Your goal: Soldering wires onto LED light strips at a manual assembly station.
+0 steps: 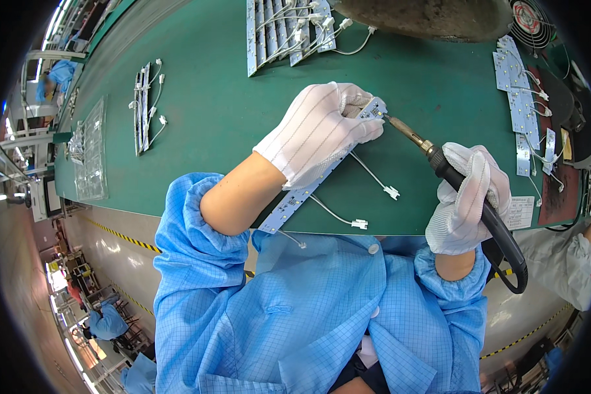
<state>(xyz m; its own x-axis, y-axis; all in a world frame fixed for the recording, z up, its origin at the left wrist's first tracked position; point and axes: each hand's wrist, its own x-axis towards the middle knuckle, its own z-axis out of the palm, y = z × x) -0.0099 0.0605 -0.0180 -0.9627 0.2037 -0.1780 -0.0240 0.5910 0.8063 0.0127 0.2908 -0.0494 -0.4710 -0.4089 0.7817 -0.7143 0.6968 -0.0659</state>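
Note:
My left hand (325,125), in a white striped glove, pinches a long white LED circuit strip (294,205) near its far end. The strip lies aslant over the green table's front edge, and thin white wires with connector plugs (359,224) trail from it. In my gloved right hand (471,197) is a soldering iron (450,172) with a black handle, held like a pen. Its metal tip points left and meets, or nearly meets, the strip's far end beside my left fingertips. Whether the tip touches cannot be made out.
Several wired LED strips (269,33) lie at the back, more (520,105) at the right. At left are a small group of strips (141,108) and a clear plastic tray (90,154). A dark rounded cover (433,16) overhangs the far side, near a fan (530,25).

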